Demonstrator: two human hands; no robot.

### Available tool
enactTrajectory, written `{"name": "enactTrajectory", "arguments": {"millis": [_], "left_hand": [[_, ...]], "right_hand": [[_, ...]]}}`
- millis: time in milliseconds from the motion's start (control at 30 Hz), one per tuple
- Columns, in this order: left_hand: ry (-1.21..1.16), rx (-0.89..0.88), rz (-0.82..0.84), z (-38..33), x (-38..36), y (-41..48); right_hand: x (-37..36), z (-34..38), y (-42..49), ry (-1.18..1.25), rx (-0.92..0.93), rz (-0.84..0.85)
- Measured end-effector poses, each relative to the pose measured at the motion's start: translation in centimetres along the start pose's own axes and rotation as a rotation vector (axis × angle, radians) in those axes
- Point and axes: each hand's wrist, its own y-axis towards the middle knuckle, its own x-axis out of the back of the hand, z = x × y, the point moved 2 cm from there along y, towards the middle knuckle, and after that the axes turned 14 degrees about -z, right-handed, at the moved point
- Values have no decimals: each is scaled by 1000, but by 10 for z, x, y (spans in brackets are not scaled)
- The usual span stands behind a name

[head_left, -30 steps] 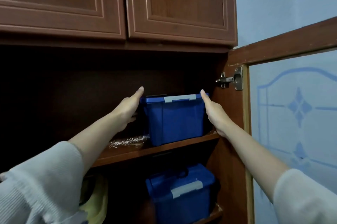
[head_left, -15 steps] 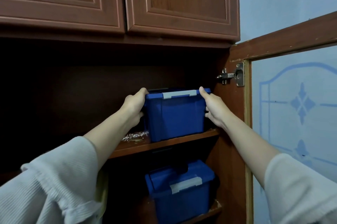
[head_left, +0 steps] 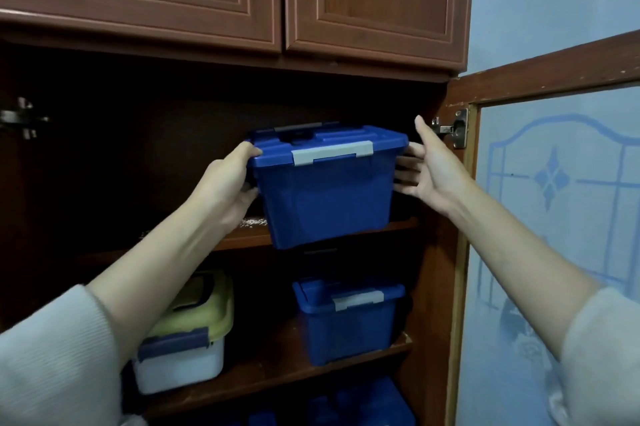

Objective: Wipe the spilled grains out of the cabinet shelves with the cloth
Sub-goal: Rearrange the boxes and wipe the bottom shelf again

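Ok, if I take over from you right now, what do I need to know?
Left hand grips the left end of the blue box, thumb on the lid. Right hand presses flat against its right side, fingers straight.
The box's front hangs past the edge of the upper shelf. Spilled grains lie on that shelf, left of the box.
Done: nothing wiped yet. No cloth in view.
Left: take the box out, find the cloth, wipe the grains off the shelves.
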Motion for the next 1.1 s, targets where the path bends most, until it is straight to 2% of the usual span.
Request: {"name": "enactTrajectory", "arguments": {"millis": [167,233,333,400,633,800,900,1100], "left_hand": [[49,-88,-7,-4,41,-30],[90,-93,32,-2,53,-42],[122,-93,70,3,72,-58],[154,-80,49,4,84,-62],[345,-84,-54,-4,109,-61],[462,-69,-102,-3,123,-62],[520,-60,-142,13,138,-65],[677,1,-185,79,190,-87]], "right_hand": [[-14,-4,-30,-36,-77,4],[-16,-2,-41,-48,-93,-47],[-12,-4,-55,-361,20,-158],[-10,-9,-62,-470,111,-171],[-18,-40,-105,-287,48,-131],[-18,-53,-134,-283,37,-19],[-20,-70,-148,-279,39,60],[-27,-152,-166,-377,-84,85]]}}
